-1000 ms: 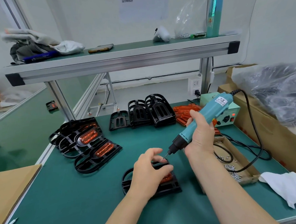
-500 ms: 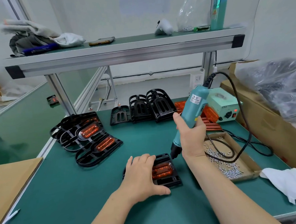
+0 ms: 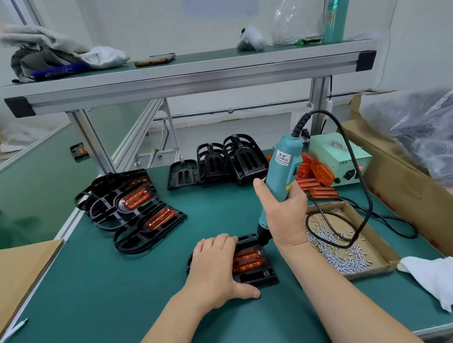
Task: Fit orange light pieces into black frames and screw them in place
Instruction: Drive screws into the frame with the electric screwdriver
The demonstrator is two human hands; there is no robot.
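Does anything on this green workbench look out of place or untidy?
The black cable of the teal electric screwdriver loops inside the shallow cardboard tray, over the loose silver screws; it could drag some out.

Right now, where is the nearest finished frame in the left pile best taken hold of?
Probably by its rounded loop end, from the near side: the finished frame lies frontmost, loop toward the person, with open slots for fingers, clear of its orange light piece.
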